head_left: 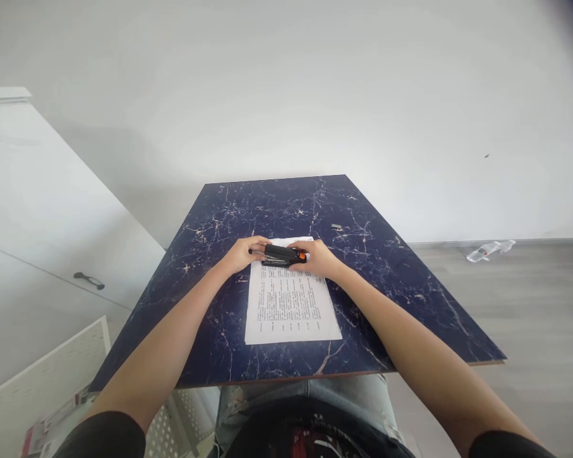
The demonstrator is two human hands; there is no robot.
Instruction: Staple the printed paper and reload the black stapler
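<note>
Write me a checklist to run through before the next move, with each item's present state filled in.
1. Left hand on the black stapler: ok, it grips the left end.
2. Right hand on the black stapler: ok, it grips the end with the orange part.
3. Printed paper lying on the marbled table: ok, it lies flat, its far end partly hidden by the stapler and hands.
4. Small pale item out of the way: ok, it lies on the table beyond the right hand, touching neither hand.
5. Staples loaded: cannot tell, the inside is too small to make out.
</note>
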